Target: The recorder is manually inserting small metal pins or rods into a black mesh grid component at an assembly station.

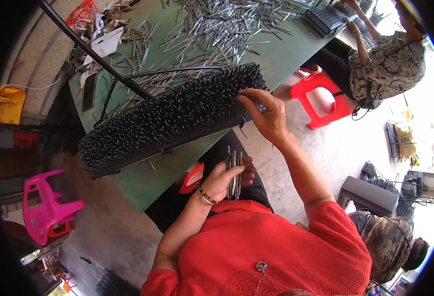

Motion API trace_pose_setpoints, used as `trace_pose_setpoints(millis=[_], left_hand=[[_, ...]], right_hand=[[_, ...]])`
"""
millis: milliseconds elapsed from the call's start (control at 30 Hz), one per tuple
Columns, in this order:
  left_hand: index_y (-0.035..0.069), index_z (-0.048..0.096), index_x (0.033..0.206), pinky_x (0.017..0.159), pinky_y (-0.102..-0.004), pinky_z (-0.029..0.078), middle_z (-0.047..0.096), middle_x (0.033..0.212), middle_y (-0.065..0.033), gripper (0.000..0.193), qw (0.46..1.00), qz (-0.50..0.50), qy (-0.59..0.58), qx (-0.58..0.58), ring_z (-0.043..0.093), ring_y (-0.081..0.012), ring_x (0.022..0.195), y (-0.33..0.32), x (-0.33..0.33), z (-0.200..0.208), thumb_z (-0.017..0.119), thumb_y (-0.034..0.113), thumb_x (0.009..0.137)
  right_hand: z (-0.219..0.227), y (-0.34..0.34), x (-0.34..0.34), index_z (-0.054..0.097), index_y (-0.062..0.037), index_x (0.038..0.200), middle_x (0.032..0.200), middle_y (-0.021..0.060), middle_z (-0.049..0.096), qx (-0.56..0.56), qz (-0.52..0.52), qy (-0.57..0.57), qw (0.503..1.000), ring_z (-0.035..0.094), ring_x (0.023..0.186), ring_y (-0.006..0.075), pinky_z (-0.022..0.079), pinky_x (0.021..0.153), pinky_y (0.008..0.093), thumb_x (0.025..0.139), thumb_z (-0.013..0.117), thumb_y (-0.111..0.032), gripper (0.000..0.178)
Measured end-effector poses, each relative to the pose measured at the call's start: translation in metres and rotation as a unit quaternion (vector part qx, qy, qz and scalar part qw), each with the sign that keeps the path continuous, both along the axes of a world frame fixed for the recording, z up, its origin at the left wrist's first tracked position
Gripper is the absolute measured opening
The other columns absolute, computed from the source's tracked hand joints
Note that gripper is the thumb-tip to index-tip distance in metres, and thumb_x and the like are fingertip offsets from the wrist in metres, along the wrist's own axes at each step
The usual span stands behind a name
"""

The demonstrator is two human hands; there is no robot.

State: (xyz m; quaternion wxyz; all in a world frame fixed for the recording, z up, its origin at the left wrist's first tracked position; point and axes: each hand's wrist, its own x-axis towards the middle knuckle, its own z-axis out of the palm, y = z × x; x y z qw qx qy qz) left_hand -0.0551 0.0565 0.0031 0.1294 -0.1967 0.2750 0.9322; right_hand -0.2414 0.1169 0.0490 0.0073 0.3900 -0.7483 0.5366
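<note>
My left hand [221, 179] is closed around a small bundle of thin metal rods [234, 165], held upright in front of my red top. My right hand [269, 114] is at the right end of a long black rack [167, 118], densely packed with short dark pieces whose tips shine. Its thumb and fingertips are pinched together over the pieces; what is between them is too small to make out. The rack lies slanted along the near edge of a green table [286, 59]. Many loose metal rods [227, 24] are heaped behind it.
A black metal bar [93, 54] slopes across the table's left side, near a dark phone [90, 91]. A pink stool [44, 204] stands at the left, a red stool [335, 116] at the right. A person in patterned clothing [390, 64] works at another rack [328, 19].
</note>
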Motion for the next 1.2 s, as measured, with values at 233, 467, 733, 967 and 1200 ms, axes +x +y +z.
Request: trace_pose_setpoints(millis=[233, 467, 733, 967, 1200], left_hand=[[-0.002, 0.044, 0.123, 0.083, -0.0368, 0.050, 0.059, 0.106, -0.0170, 0.034, 0.999, -0.033, 0.015, 0.030, 0.060, -0.0246, 0.096, -0.001, 0.001, -0.003, 0.044, 0.010, 0.092], [0.001, 0.041, 0.125, 0.081, -0.0356, 0.050, 0.059, 0.108, -0.0154, 0.034, 0.998, -0.050, 0.017, 0.026, 0.060, -0.0230, 0.097, -0.005, -0.001, 0.007, 0.042, 0.013, 0.093], [0.002, 0.040, 0.126, 0.076, -0.0340, 0.052, 0.058, 0.109, -0.0159, 0.034, 0.998, -0.048, 0.020, 0.027, 0.060, -0.0220, 0.096, -0.007, -0.001, 0.011, 0.042, 0.013, 0.093], [0.001, 0.044, 0.122, 0.073, -0.0295, 0.052, 0.059, 0.111, -0.0148, 0.032, 0.998, -0.061, 0.020, -0.008, 0.060, -0.0179, 0.093, -0.008, -0.001, 0.014, 0.045, 0.014, 0.093], [0.001, 0.046, 0.119, 0.071, -0.0270, 0.051, 0.059, 0.110, -0.0139, 0.029, 0.998, -0.053, 0.027, -0.022, 0.060, -0.0163, 0.092, -0.009, -0.001, 0.013, 0.045, 0.015, 0.093]], right_hand=[[-0.002, 0.001, -0.001, 0.064, -0.0041, 0.097, 0.083, 0.0090, 0.064, 0.047, 0.074, 0.157, 0.984, 0.059, 0.074, 0.0233, 0.046, 0.067, 0.0325, 0.074, 0.068, -0.004, 0.024], [-0.006, 0.002, -0.001, 0.063, -0.0051, 0.099, 0.091, 0.0082, 0.062, 0.041, 0.086, 0.232, 0.968, 0.057, 0.078, 0.0236, 0.045, 0.070, 0.0333, 0.074, 0.067, -0.005, 0.026], [-0.006, 0.001, 0.000, 0.062, -0.0046, 0.101, 0.091, 0.0083, 0.059, 0.038, 0.093, 0.256, 0.961, 0.056, 0.077, 0.0248, 0.044, 0.068, 0.0336, 0.074, 0.065, -0.004, 0.027], [-0.004, -0.004, 0.001, 0.062, -0.0045, 0.099, 0.090, 0.0094, 0.057, 0.045, 0.108, 0.271, 0.955, 0.054, 0.078, 0.0252, 0.043, 0.069, 0.0344, 0.073, 0.064, -0.002, 0.026], [0.007, -0.001, 0.004, 0.061, -0.0044, 0.101, 0.095, 0.0095, 0.056, 0.107, 0.121, 0.277, 0.947, 0.054, 0.084, 0.0255, 0.042, 0.073, 0.0356, 0.074, 0.064, -0.003, 0.027]])
